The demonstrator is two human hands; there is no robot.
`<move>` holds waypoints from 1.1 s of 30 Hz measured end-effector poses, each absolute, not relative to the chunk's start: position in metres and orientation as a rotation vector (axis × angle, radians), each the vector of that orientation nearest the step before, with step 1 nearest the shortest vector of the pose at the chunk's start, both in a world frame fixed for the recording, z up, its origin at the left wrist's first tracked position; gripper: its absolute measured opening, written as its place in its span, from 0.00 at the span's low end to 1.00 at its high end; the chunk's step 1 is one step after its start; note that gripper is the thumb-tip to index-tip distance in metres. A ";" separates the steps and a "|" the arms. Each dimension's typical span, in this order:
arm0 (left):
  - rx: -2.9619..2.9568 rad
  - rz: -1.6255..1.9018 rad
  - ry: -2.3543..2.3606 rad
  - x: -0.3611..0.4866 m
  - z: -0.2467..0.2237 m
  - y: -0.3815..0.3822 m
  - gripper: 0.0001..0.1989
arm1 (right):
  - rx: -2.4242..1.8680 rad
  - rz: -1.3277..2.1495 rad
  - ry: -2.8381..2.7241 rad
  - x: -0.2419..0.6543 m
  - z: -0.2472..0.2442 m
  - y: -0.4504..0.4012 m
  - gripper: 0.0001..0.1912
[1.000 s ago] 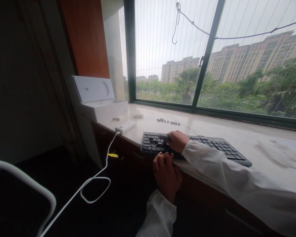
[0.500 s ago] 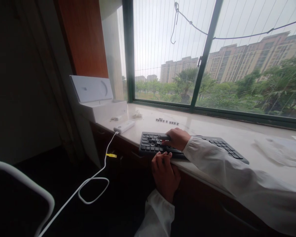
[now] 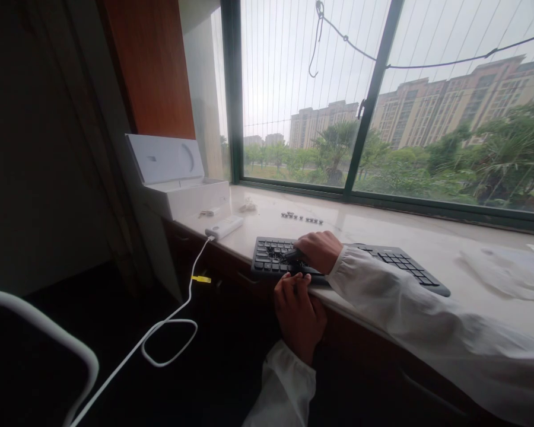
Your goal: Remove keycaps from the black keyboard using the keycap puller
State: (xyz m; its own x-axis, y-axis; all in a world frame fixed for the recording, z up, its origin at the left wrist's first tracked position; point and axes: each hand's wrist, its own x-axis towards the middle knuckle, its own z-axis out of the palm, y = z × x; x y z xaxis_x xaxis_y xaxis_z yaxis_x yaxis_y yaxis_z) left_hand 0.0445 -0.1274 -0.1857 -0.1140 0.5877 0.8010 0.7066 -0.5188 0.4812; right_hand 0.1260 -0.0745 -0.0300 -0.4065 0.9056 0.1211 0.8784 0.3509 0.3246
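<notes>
Nearest: white, thick curved tube (image 3: pixel 78 344) at lower left, white slender cable (image 3: pixel 160 325) looped beside it, yellow flat tag (image 3: pixel 202 279) on the cable. Left hand (image 3: pixel 300 314), bare, in a loose white fabric sleeve (image 3: pixel 289 379), fingers bent, tips at the keyboard's near edge. Whether it grips anything there cannot be told.

Right hand (image 3: pixel 319 250) above it, closed round a dark, slim, stick-like tool (image 3: pixel 292 255); the tool's end points into the keys, contact too small to confirm. Beneath lies the black, long plastic keyboard (image 3: pixel 400 267), flat along the front edge of the pale, glossy stone-like sill (image 3: pixel 374 228).

Progress, as judged: part-way. Dark gaps show among the keys on the keyboard's left portion, so some caps are off; many other keys sit in place, the number block at right mostly filled. The stretch under the right hand is hidden, so no full count.

Farther back: small grey-and-dark pieces (image 3: pixel 301 217), probably the loose caps, set in a broken row, well apart from both hands. Left of them, white oblong plastic device (image 3: pixel 225 228) with the cable plugged in; behind it, white open cardboard box (image 3: pixel 196 198). Farthest: green-framed window (image 3: pixel 235 89).
</notes>
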 end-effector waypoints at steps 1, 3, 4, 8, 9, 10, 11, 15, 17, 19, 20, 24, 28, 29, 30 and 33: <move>-2.012 -1.709 -1.487 0.045 -0.186 -0.127 0.19 | 1.644 0.537 2.516 0.125 -0.030 -0.075 0.12; -2.005 -1.695 -1.492 0.045 -0.186 -0.127 0.20 | 1.603 0.548 2.521 0.124 -0.030 -0.076 0.11; -2.003 -1.691 -1.491 0.045 -0.186 -0.127 0.20 | 1.587 0.546 2.526 0.124 -0.031 -0.076 0.12; -1.997 -1.691 -1.487 0.044 -0.186 -0.127 0.19 | 1.590 0.517 2.524 0.125 -0.032 -0.075 0.13; -1.997 -1.693 -1.489 0.044 -0.186 -0.127 0.19 | 1.598 0.510 2.521 0.126 -0.032 -0.075 0.14; -1.997 -1.694 -1.493 0.044 -0.186 -0.127 0.19 | 1.604 0.503 2.517 0.125 -0.032 -0.075 0.14; -1.995 -1.693 -1.496 0.044 -0.186 -0.127 0.19 | 1.607 0.498 2.512 0.125 -0.032 -0.075 0.14; -1.994 -1.683 -1.499 0.044 -0.185 -0.127 0.18 | 1.600 0.492 2.493 0.123 -0.033 -0.076 0.13; -1.998 -1.682 -1.493 0.044 -0.185 -0.128 0.18 | 1.592 0.495 2.493 0.122 -0.033 -0.077 0.13; -2.000 -1.677 -1.497 0.044 -0.185 -0.128 0.18 | 1.597 0.504 2.493 0.122 -0.034 -0.076 0.12; -1.999 -1.674 -1.503 0.044 -0.185 -0.128 0.18 | 1.604 0.508 2.491 0.121 -0.035 -0.076 0.12; -1.981 -1.678 -1.515 0.044 -0.184 -0.128 0.18 | 1.609 0.503 2.491 0.121 -0.036 -0.076 0.12; -1.987 -1.678 -1.509 0.044 -0.184 -0.128 0.18 | 1.582 0.493 2.519 0.122 -0.035 -0.076 0.13; -1.989 -1.675 -1.513 0.044 -0.184 -0.128 0.18 | 1.580 0.488 2.526 0.123 -0.034 -0.076 0.13; -1.988 -1.671 -1.518 0.044 -0.184 -0.129 0.18 | 1.582 0.483 2.532 0.124 -0.034 -0.076 0.13; -1.978 -1.652 -1.530 0.044 -0.185 -0.129 0.18 | 1.592 0.462 2.542 0.125 -0.034 -0.076 0.13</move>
State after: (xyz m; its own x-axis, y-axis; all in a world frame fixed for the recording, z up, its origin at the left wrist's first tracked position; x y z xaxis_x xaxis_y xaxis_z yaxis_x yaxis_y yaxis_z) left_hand 0.0444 -0.1291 -0.1845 -0.1229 0.5910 0.7972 0.7499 -0.4709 0.4647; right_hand 0.1247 -0.0762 -0.0343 -0.4458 0.8924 0.0700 0.8599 0.4052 0.3104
